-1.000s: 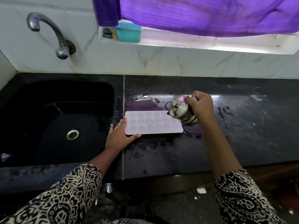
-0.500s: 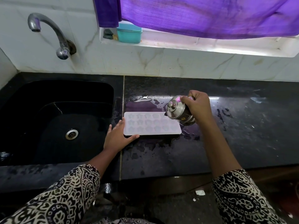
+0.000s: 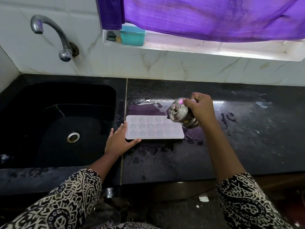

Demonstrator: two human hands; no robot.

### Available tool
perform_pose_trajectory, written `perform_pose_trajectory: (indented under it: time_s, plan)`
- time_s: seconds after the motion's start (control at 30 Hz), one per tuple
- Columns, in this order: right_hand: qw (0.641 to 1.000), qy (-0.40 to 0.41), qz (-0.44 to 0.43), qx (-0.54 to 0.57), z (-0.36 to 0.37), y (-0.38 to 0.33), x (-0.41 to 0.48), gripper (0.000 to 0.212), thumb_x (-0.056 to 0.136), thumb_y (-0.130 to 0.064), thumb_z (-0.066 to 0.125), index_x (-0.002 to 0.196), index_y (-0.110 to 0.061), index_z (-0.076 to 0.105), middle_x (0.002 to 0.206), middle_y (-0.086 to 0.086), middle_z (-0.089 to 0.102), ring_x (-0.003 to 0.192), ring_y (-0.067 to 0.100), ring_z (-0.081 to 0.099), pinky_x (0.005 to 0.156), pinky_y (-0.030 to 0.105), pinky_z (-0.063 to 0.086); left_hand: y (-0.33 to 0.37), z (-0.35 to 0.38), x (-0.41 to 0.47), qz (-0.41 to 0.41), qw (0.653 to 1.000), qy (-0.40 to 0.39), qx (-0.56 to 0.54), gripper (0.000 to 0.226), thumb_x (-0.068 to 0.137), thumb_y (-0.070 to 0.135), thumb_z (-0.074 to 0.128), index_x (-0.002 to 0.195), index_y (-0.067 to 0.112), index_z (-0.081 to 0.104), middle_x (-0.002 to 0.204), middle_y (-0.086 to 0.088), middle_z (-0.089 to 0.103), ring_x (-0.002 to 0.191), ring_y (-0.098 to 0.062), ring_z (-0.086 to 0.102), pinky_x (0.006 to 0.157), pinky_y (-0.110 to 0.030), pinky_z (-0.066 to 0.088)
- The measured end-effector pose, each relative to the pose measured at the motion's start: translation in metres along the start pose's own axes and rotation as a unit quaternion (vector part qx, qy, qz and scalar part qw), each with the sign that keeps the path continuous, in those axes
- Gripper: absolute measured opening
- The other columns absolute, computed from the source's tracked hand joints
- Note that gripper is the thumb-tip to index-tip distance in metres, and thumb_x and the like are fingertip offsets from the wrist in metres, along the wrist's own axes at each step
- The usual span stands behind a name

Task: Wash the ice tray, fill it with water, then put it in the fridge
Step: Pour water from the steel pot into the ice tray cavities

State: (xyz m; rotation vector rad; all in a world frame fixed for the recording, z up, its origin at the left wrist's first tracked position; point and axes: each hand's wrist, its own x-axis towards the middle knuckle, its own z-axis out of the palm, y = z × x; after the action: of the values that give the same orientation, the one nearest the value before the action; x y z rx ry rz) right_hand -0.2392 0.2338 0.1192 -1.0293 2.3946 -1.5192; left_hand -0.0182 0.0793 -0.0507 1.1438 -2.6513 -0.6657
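Risks first. The ice tray (image 3: 155, 127) lies flat on the black countertop (image 3: 247, 129), just right of the sink (image 3: 57, 121), with puddles already around its far and right edges. The cells are small and shallow, so too steep a tilt of the steel pot (image 3: 181, 114) would likely overshoot them and flood the tray rim and the counter. The wet stone also looks slick, and I judge the tray could skate sideways if nudged, or slop over when lifted for the fridge. The spout sits over the far right corner only, so the cells to the left may be left short unless the pour travels. I cannot tell whether water is running at this instant. Grip: the right hand (image 3: 200, 109) is wrapped tight around the body of the pot, fingers curled over the top, pot tipped spout-down toward the tray. The left hand (image 3: 118, 141) is flat, fingers straight, and holds nothing. It lies against the tray's near left corner with the thumb along the near edge, bracing it.
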Motion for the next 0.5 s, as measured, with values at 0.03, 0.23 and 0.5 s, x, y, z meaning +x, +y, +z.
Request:
perform_pose_trajectory:
  time_s: [0.03, 0.23, 0.5]
  plan:
    - [1.0, -0.001, 0.001, -0.001, -0.0001, 0.0, 0.0004, 0.04, 0.08, -0.01, 0.065, 0.053, -0.018, 0.036, 0.051, -0.004, 0.035, 0.05, 0.008, 0.031, 0.049, 0.022, 0.03, -0.0003, -0.0003, 0.0003, 0.0, 1.0, 0.0, 0.001, 0.125, 0.058, 0.09, 0.027, 0.155, 0.013, 0.01, 0.159, -0.005, 0.026, 0.147, -0.01, 0.018, 0.12, -0.036, 0.003]
    - [1.0, -0.007, 0.004, -0.002, 0.002, 0.0024, 0.0021, 0.039, 0.08, -0.011, 0.065, 0.054, -0.018, 0.037, 0.052, -0.004, 0.037, 0.05, 0.009, 0.033, 0.05, 0.023, 0.031, -0.0004, 0.0009, 0.0006, 0.001, 1.0, 0.001, 0.001, 0.125, 0.058, 0.09, 0.027, 0.155, 0.013, 0.01, 0.158, -0.005, 0.027, 0.147, -0.011, 0.018, 0.12, -0.037, 0.003]
    - [1.0, -0.012, 0.002, -0.005, 0.0048, 0.0034, 0.0052, 0.039, 0.081, -0.011, 0.065, 0.054, -0.018, 0.038, 0.051, -0.004, 0.038, 0.049, 0.007, 0.033, 0.048, 0.02, 0.032, -0.0005, 0.0019, 0.0009, -0.003, 1.0, -0.003, 0.007, 0.124, 0.058, 0.09, 0.026, 0.155, 0.015, 0.009, 0.159, -0.003, 0.026, 0.147, -0.009, 0.017, 0.12, -0.036, 0.003]
